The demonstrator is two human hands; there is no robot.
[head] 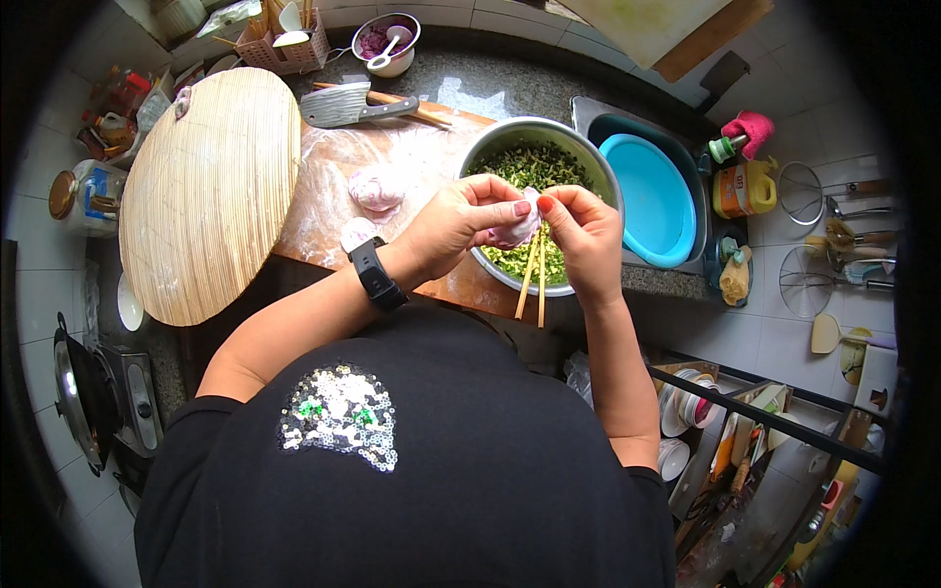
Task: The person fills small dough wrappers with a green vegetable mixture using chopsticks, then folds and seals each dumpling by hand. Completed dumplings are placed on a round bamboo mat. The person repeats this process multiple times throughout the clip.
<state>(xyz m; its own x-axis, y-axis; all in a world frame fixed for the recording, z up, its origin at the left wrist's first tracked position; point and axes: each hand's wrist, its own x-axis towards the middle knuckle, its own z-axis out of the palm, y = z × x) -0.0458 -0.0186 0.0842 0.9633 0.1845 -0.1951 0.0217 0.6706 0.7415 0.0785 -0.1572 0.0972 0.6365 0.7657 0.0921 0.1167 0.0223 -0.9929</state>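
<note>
Both hands meet over a metal bowl of chopped green filling. Between their fingertips is a pale purple dough dumpling. My left hand supports it from the left, and my right hand pinches its edge between thumb and finger. A pair of chopsticks rests in the bowl, sticking out over the near rim. To the left, on a floured wooden board, lie a purple-white dough lump and a smaller dough piece close to my watch.
A round slatted tray at left carries small purple pieces at its far edge. Behind the dough lie a cleaver and a rolling pin. A bowl of purple mash stands farther back. Right of the filling, a blue basin occupies the sink.
</note>
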